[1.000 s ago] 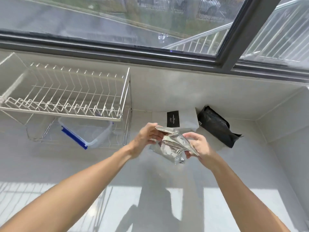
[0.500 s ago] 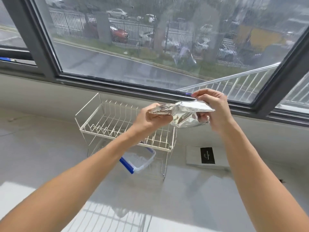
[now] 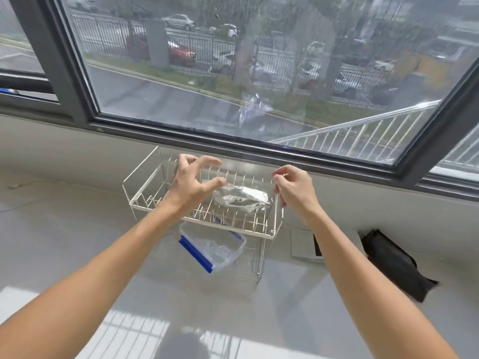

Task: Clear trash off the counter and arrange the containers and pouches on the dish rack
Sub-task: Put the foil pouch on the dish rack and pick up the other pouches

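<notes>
holding my left hand (image 3: 193, 181) over the upper tier of the dish rack (image 3: 145, 203), i am spreading its fingers wide and gripping nothing, the thumb hanging just above the silver pouch (image 3: 242, 199). my right hand (image 3: 293, 186) is hovering at the rack's right end with the fingers curled loosely downward, also empty, close to the wire rim, though i cannot tell whether it is touching.

the pouch is one crinkled foil packet, shiny and wrinkled, lying flat across the prongs on the right half of the upper tier. the rack is made of thin white coated wire, with two tiers, upright prongs in rows and a raised end loop on the left. on the lower tier one clear plastic container (image 3: 220, 251) is sitting tilted, rectangular with rounded corners and a blue clip along its near edge; what it is holding i cannot tell.

to the right of the rack, on the smooth pale counter (image 3: 77, 229), two more pouches are lying flat: one white pouch (image 3: 302, 244) with a dark label, partly hidden by my right forearm, and beyond it one matte black pouch (image 3: 391, 263), long and creased. sunlight is falling in barred patches on the near counter.
</notes>
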